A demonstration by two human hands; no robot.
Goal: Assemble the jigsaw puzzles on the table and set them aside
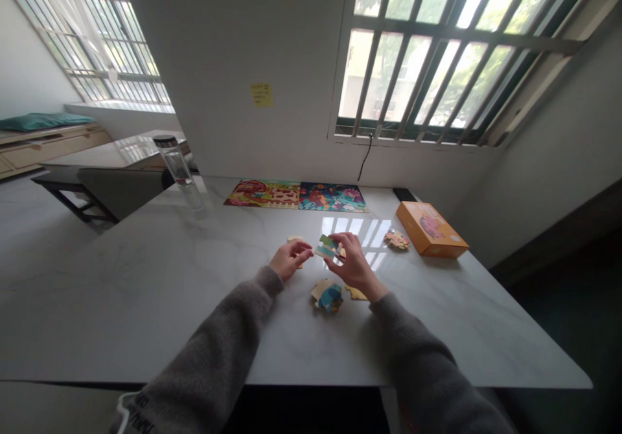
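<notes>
My right hand (354, 262) grips a jigsaw puzzle piece (326, 245) between thumb and fingers, raised a little over the table. Green, blue and cream show on the piece. Just left of it is my left hand (290, 259), its fingers loosely bent and apart, with nothing visible in them. Partly hidden behind that hand lies a pale puzzle piece (294, 238). A small pile of puzzle pieces (328, 295) in blue and cream sits below both hands. By my right wrist lies a yellow puzzle piece (357, 293), partly covered.
On the marble-patterned table (204, 304), a farm picture sheet (265, 194) and a dark blue picture sheet (333, 197) lie along the wall. An orange box (431, 229) and another pile of pieces (396, 239) are at right. A glass bottle (175, 162) stands at the back left.
</notes>
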